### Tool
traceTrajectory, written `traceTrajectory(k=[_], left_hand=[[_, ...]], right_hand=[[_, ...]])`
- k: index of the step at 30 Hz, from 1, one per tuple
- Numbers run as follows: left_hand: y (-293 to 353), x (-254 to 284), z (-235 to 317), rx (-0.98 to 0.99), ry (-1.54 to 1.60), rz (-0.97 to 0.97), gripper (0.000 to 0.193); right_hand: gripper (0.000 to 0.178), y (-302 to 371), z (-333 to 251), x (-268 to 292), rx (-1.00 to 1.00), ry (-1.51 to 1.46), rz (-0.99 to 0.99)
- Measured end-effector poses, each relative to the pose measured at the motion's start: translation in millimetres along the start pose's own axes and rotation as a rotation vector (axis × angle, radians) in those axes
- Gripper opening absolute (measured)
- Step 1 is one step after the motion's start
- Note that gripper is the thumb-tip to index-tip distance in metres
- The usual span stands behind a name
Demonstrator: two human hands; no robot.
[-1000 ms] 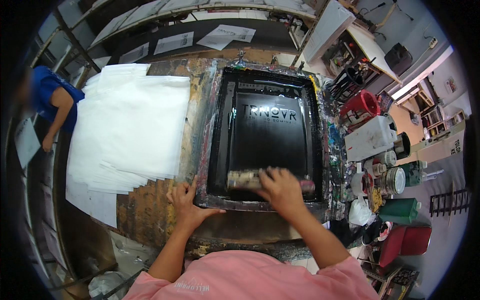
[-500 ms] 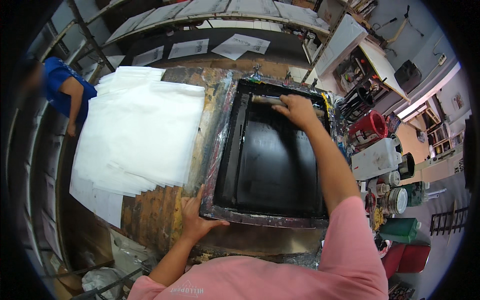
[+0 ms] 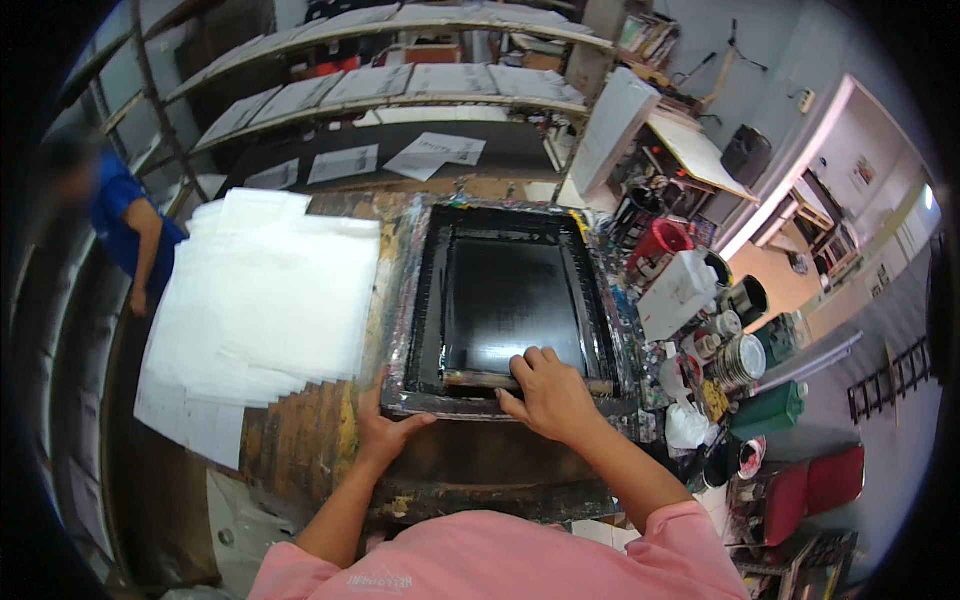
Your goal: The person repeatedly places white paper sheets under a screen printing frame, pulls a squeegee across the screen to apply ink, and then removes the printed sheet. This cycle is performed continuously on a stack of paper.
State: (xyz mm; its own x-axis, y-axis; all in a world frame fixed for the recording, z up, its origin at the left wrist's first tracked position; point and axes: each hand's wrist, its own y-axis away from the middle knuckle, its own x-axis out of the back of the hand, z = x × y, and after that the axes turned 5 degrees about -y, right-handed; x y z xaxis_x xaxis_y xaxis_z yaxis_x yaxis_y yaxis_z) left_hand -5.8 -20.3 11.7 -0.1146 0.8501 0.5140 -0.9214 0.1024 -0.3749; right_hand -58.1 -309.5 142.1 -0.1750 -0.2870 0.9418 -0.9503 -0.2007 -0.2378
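A black screen-printing frame (image 3: pixel 455 407) lies on a paint-stained table, its dark mesh (image 3: pixel 515 310) shiny with ink. My right hand (image 3: pixel 552 393) is closed on a wooden-handled squeegee (image 3: pixel 474 380), which lies crosswise at the near end of the mesh. At the frame's near left corner rests my left hand (image 3: pixel 385 432), thumb stretched along the near edge and fingers apart; part of them is hard to make out. Left of the frame sits a spread stack of white sheets (image 3: pixel 270 300).
Ink tubs, a white jug (image 3: pixel 678 295), a red bucket (image 3: pixel 660 243) and a green jug (image 3: pixel 768 410) crowd the right side. Racks (image 3: pixel 400 100) holding printed sheets stand behind. Another person in a blue shirt (image 3: pixel 125 215) is at the far left. A red chair (image 3: pixel 815 500) stands lower right.
My right hand has drawn the squeegee from the far end of the mesh to the near end. My left hand stays at the corner. The view has shifted, showing more of the racks.
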Motion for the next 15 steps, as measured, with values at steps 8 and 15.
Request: traceTrajectory(k=[8,15], left_hand=[[-149,12,107,-0.264,0.511,0.329,0.088],[-217,-102,-18,-0.164,0.092,0.055,0.031]], right_hand=[[0.033,-119,9,120,0.161,0.256,0.573],[0.047,-175,17,164,0.154,0.194,0.611]])
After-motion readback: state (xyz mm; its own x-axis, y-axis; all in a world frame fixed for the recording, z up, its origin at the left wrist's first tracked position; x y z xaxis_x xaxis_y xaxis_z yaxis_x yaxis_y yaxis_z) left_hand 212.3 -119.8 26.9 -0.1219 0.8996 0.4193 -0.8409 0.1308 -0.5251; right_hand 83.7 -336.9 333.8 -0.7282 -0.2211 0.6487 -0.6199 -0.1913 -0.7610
